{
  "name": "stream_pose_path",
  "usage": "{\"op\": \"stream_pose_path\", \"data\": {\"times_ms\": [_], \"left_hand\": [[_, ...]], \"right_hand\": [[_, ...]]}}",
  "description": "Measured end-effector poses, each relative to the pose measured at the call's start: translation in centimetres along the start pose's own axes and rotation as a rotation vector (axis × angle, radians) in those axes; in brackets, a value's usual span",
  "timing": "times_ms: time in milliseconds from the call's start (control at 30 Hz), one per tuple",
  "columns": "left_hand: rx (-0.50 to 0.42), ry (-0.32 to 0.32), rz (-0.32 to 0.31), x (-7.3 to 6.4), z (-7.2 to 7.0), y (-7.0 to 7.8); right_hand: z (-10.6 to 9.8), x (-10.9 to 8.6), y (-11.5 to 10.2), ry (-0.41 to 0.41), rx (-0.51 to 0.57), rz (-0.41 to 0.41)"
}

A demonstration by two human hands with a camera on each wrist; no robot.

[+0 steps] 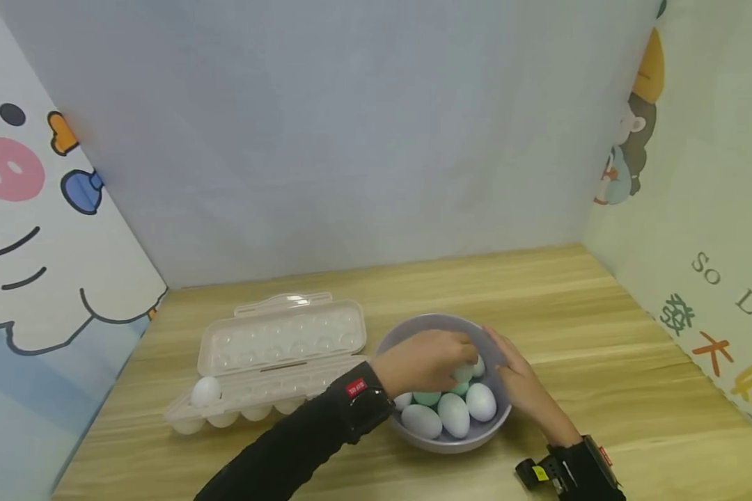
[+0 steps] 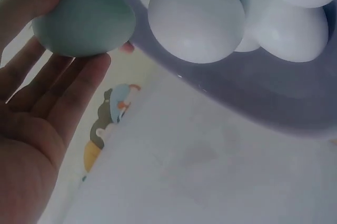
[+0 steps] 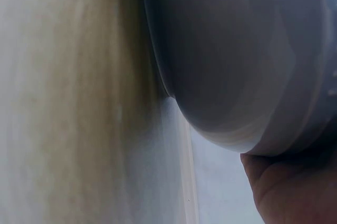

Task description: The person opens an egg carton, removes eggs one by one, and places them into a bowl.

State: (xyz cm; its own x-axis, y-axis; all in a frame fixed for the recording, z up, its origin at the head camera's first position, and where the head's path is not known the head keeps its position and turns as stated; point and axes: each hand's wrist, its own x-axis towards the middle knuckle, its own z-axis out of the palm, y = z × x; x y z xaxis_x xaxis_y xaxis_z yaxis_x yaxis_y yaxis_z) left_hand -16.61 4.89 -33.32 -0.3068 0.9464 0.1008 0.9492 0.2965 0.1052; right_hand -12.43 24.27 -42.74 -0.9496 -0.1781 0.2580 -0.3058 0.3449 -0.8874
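Note:
In the head view, my left hand [image 1: 423, 362] is over a grey-purple bowl [image 1: 441, 447]. Its thumb and fingers pinch a pale green egg [image 2: 87, 19], seen close up in the left wrist view beside the bowl's rim. White eggs [image 1: 455, 416] and green eggs [image 1: 427, 398] lie in the bowl, several in all, partly covered by the hand. My right hand [image 1: 523, 379] holds the bowl's right side at the rim; the right wrist view catches only part of that hand against the outer wall.
Left of the bowl lies an opened clear plastic egg carton [image 1: 282, 337], its lid folded back. One white egg [image 1: 206, 391] sits at its left end; my left sleeve covers part of the carton. Printed panels [image 1: 695, 229] and a plain back wall [image 1: 351, 139] bound the wooden table [image 1: 551, 299].

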Motion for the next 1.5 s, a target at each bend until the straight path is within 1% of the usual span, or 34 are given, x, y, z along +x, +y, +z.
{"op": "stream_pose_path", "data": {"times_ms": [100,233,367,467,567,633,700,767,833,900,1000,1067,1133,1233,1267,1367,1433,1467,1500], "left_hand": [[0.03,-0.065,0.016,1.0,0.3,0.0],[0.06,-0.1,0.024,1.6,0.9,0.3],[0.112,-0.107,0.015,1.7,1.5,0.5],[0.107,-0.094,0.008,1.6,1.6,0.4],[0.075,-0.087,0.021,1.4,1.9,0.2],[0.052,-0.097,0.019,1.1,2.0,0.2],[0.056,-0.105,0.022,0.7,2.1,0.2],[0.058,-0.096,0.02,0.2,2.0,0.2],[0.057,-0.091,-0.007,-0.5,1.4,0.4],[0.047,-0.068,-0.039,-1.5,0.6,0.4],[0.009,-0.018,-0.108,-3.7,-1.0,0.0],[-0.009,0.05,-0.14,-5.8,-1.8,-0.9],[-0.033,0.119,-0.185,-8.5,-2.4,-2.1],[-0.047,0.203,-0.292,-13.2,-3.0,-4.4],[-0.059,0.212,-0.347,-14.9,-3.2,-5.1],[-0.139,0.195,-0.537,-19.9,-3.4,-7.1],[-0.213,0.162,-0.672,-22.9,-3.2,-8.1],[-0.247,0.144,-0.731,-24.3,-3.0,-8.4],[-0.271,0.131,-0.776,-25.6,-2.8,-8.7]], "right_hand": [[0.1,0.2,-0.1,0.01,-0.013,-0.014],[0.3,0.4,-0.1,0.01,-0.009,-0.039],[0.6,0.6,-0.1,0.004,0.003,-0.048],[0.7,0.7,-0.2,0.002,0.005,-0.042],[0.8,0.8,-0.3,-0.001,0.006,-0.034],[0.9,0.8,-0.3,-0.004,-0.003,-0.033],[1.0,0.7,-0.3,-0.011,-0.011,-0.026],[1.0,0.7,-0.3,-0.016,-0.02,-0.02],[0.9,0.6,-0.3,-0.018,-0.035,-0.011],[0.8,0.5,-0.2,-0.012,-0.049,-0.009],[0.5,0.4,-0.2,0.008,-0.064,-0.005],[0.4,0.3,-0.2,0.023,-0.066,-0.005],[0.3,0.3,-0.3,0.033,-0.068,-0.004],[0.2,0.2,-0.3,0.033,-0.065,-0.005],[0.2,0.2,-0.3,0.029,-0.061,-0.006],[0.3,0.1,-0.3,0.023,-0.052,-0.015],[0.3,0.1,-0.3,0.025,-0.051,-0.017],[0.3,0.1,-0.3,0.027,-0.051,-0.016],[0.3,0.1,-0.3,0.03,-0.052,-0.017]]}}
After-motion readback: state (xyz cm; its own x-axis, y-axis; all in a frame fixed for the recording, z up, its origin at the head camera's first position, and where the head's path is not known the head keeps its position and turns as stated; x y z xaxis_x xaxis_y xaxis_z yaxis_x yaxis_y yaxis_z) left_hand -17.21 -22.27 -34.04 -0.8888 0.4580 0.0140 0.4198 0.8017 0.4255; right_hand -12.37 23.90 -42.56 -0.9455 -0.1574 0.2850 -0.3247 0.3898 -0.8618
